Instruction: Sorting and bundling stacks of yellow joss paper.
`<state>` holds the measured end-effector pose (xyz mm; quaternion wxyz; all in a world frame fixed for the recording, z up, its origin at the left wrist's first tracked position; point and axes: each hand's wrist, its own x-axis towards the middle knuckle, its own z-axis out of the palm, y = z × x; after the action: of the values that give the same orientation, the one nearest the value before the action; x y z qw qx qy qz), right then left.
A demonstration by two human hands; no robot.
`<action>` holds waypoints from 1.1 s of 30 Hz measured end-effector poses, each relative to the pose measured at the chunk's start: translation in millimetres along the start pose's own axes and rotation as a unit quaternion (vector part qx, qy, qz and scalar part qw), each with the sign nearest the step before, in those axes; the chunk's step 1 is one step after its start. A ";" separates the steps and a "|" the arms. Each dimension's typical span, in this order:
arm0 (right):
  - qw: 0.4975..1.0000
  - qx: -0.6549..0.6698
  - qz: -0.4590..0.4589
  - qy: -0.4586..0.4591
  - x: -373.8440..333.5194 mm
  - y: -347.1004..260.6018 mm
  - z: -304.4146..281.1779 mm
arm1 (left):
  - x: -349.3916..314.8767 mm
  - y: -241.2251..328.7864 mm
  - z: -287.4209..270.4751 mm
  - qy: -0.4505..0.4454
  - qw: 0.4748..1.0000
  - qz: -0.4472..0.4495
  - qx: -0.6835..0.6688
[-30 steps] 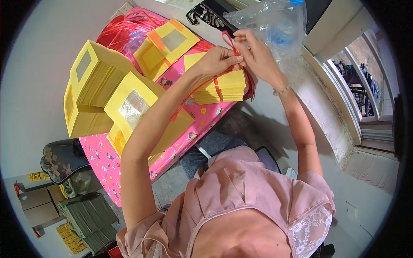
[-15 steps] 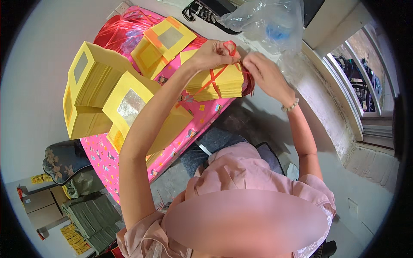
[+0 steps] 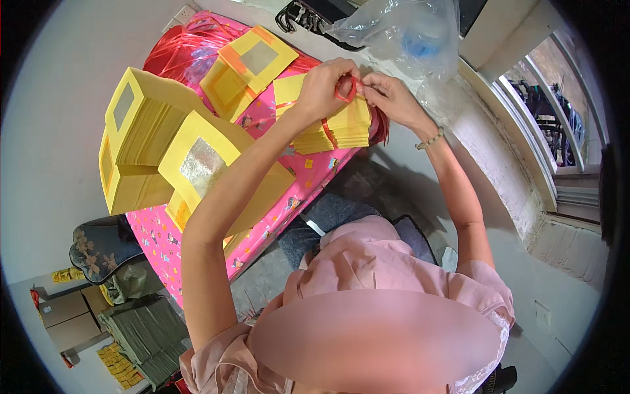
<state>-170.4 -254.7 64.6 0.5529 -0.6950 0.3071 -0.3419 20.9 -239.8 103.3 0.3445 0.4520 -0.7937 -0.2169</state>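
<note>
While left hand and right hand pinch red ribbon, a yellow stack borders the table edge.

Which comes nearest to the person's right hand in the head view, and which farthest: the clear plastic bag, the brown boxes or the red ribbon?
Starting from the right hand:
1. Red ribbon, at its fingertips.
2. Clear plastic bag, beyond it, toward the picture's top.
3. Brown boxes, far off at the lower left.

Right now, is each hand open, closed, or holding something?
Left hand: closed, holding the looped, flat red ribbon.
Right hand: closed, pinching the same ribbon.
</note>
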 end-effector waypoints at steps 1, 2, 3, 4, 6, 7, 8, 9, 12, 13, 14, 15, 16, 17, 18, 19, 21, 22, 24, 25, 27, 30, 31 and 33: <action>1.000 0.000 -0.001 -0.001 0.6 -2.1 -1.1 | -0.4 -0.9 2.5 0.044 0.999 0.012 -0.005; 0.999 0.032 0.033 0.016 1.5 -3.6 -2.3 | -2.0 -1.9 4.4 0.045 0.999 0.011 -0.004; 0.995 0.064 0.067 0.037 1.5 -3.5 -4.3 | -3.1 0.1 6.9 0.063 0.998 -0.006 -0.028; 0.995 0.064 0.067 0.038 2.8 1.2 -3.9 | -3.4 2.0 7.9 0.080 0.995 -0.024 -0.052; 0.994 0.069 0.029 0.084 7.1 10.4 1.2 | -3.7 -0.4 6.5 0.087 0.996 0.011 -0.025; 0.994 0.070 0.028 0.082 8.6 9.7 1.7 | -4.6 -2.7 5.5 0.094 0.995 0.046 0.002; 0.996 0.058 0.010 0.066 10.1 7.8 1.6 | -5.1 -4.6 5.5 0.095 0.994 0.046 0.003; 0.998 0.046 -0.007 0.050 10.5 6.1 1.3 | -4.6 -4.2 6.4 0.103 0.994 0.035 -0.011; 0.998 0.023 -0.020 0.060 12.3 17.3 1.6 | -4.3 -5.1 5.8 0.103 0.994 0.008 -0.040; 0.998 0.023 -0.020 0.058 12.0 14.5 1.8 | -4.7 -6.0 4.9 0.095 0.994 -0.008 -0.055; 0.987 -0.098 -0.081 0.098 10.4 10.6 2.1 | -5.1 -7.4 3.1 0.095 0.994 -0.009 -0.056; 0.956 -0.218 -0.140 0.136 7.1 5.9 3.8 | -4.6 -6.3 0.1 0.082 0.995 -0.029 -0.053; 0.956 -0.218 -0.140 0.137 3.7 5.6 5.8 | -4.4 -5.0 -2.5 0.068 0.995 -0.048 -0.050; 0.944 -0.252 -0.142 0.159 0.2 5.5 7.9 | -4.3 -3.3 -4.0 0.068 0.995 -0.048 -0.050; 0.931 -0.284 -0.144 0.180 -2.5 4.2 10.1 | -4.7 -2.9 -6.0 0.061 0.993 -0.087 -0.042; 0.931 -0.284 -0.144 0.179 -4.9 2.9 11.2 | -5.4 -2.7 -8.5 0.055 0.990 -0.126 -0.033; 0.916 -0.337 -0.102 0.195 -9.1 0.4 11.7 | -10.5 -3.7 -18.7 0.035 0.990 -0.138 0.001; 0.916 -0.336 -0.102 0.194 -10.8 -1.2 12.1 | -12.0 -3.9 -22.8 0.016 0.988 -0.148 0.035; 0.912 -0.350 -0.092 0.194 -14.7 -4.4 12.6 | -11.7 -3.9 -26.4 0.012 0.988 -0.147 0.037; 0.912 -0.350 -0.092 0.193 -17.1 -3.8 12.4 | -11.8 -4.0 -27.5 0.007 0.989 -0.145 0.040; 0.916 -0.341 -0.083 0.196 -20.8 -1.2 11.5 | -13.9 -4.9 -27.5 0.001 0.989 -0.142 0.039; 0.922 -0.329 -0.069 0.192 -21.0 -3.2 11.9 | -16.3 -9.1 -28.6 -0.008 0.989 -0.144 0.040; 0.922 -0.329 -0.069 0.190 -21.7 -3.5 12.2 | -17.0 -10.2 -29.3 -0.012 0.988 -0.148 0.042; 0.929 -0.315 -0.051 0.187 -21.5 -3.5 12.6 | -17.5 -10.1 -27.5 -0.010 0.989 -0.140 0.052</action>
<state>-172.5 -229.7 63.1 0.2198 -0.7714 0.4610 -0.3797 53.3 -230.6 109.0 0.2787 0.5738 -0.7362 -0.2260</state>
